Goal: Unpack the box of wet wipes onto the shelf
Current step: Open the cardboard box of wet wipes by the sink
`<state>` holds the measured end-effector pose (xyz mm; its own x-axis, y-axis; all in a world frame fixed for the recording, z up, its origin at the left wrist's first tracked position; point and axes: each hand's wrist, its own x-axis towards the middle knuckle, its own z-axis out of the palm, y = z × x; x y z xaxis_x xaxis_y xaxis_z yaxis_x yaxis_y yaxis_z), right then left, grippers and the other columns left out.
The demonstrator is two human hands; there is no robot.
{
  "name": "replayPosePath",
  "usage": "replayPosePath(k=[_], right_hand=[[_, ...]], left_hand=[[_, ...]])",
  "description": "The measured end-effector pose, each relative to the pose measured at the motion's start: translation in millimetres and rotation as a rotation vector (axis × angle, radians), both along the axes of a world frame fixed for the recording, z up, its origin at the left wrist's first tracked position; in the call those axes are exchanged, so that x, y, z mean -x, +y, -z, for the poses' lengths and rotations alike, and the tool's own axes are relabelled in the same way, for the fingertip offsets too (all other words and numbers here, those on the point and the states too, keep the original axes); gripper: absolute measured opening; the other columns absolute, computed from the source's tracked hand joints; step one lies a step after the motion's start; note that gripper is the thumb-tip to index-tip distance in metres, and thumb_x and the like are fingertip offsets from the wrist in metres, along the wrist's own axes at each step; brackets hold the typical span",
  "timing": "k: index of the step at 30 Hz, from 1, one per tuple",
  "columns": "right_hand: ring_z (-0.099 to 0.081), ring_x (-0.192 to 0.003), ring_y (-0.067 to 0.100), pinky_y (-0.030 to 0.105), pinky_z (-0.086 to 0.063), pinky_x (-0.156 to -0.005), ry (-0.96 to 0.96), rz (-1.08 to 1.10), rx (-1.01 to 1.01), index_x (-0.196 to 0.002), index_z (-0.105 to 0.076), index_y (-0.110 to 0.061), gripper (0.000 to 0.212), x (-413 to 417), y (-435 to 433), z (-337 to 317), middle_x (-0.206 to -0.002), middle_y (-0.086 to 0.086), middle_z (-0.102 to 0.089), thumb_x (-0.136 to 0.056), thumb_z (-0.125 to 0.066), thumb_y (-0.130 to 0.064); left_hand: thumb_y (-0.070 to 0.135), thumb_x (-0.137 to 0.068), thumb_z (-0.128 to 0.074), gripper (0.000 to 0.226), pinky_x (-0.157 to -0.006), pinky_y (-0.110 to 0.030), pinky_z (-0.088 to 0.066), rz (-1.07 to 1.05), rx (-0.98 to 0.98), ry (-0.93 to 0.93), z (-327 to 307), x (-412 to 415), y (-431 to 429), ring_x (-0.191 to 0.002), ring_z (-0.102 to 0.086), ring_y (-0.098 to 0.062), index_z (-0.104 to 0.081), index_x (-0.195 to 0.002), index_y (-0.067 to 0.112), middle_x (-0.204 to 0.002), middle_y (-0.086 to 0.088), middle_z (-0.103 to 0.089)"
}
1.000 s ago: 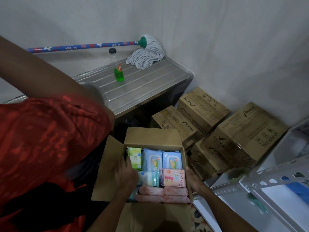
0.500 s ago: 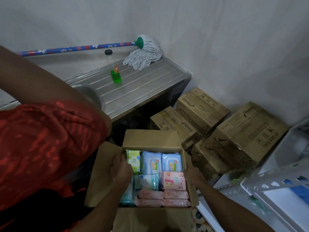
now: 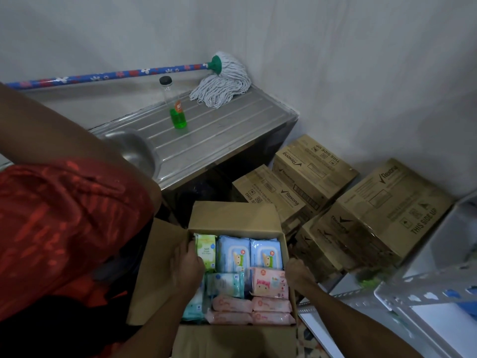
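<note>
While open, box (image 3: pixel 233 215) sits between both hands (image 3: pixel 187 264).

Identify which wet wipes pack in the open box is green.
The Apple Fresh pack, upright in the open box's far-left corner by the left hand. It is lime green; the others are blue, teal or pink.
</note>
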<state>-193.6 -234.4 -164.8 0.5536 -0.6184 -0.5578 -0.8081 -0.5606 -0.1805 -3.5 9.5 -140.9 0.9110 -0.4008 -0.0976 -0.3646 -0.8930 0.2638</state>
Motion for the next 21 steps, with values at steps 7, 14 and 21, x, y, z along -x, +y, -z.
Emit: replayPosePath(k=[7, 14, 21], right_hand=[[-0.058, -0.114, 0.018, 0.026, -0.049, -0.089, 0.044, -0.083, 0.006, -0.123, -0.049, -0.009, 0.028, -3.4, -12.0, 7.1, -0.129, 0.008, -0.055, -0.102, -0.043, -0.026], [-0.060, -0.068, 0.010, 0.017, -0.045, -0.052, 0.024, 0.049, -0.066, -0.068, -0.050, -0.020, 0.030, 8.9, -32.2, 6.7, -0.072, -0.007, -0.056, -0.097, -0.055, -0.022], [-0.062, -0.107, 0.018, 0.024, -0.048, -0.083, 0.053, 0.054, -0.020, -0.114, -0.056, -0.011, 0.027, 30.5, -56.0, 22.5, -0.119, 0.007, -0.062, -0.099, -0.048, -0.031]], left_hand=[[0.006, -0.064, -0.071, 0.047, -0.068, -0.044, -0.050, 0.025, -0.019, -0.034, 1.5, 1.0, -0.4, -0.090, -0.059, -0.038, -0.064, -0.111, 0.006, -0.102, -0.016, -0.062], [0.007, -0.056, -0.076, 0.049, -0.065, -0.041, -0.049, 0.080, -0.033, -0.044, 1.0, 5.4, -5.5, -0.083, -0.060, -0.035, -0.065, -0.104, 0.009, -0.096, -0.013, -0.061], [0.013, -0.065, -0.064, 0.052, -0.074, -0.042, -0.050, 0.070, -0.035, 0.109, 13.7, 12.7, -14.4, -0.099, -0.056, -0.038, -0.060, -0.116, 0.006, -0.118, -0.017, -0.058]])
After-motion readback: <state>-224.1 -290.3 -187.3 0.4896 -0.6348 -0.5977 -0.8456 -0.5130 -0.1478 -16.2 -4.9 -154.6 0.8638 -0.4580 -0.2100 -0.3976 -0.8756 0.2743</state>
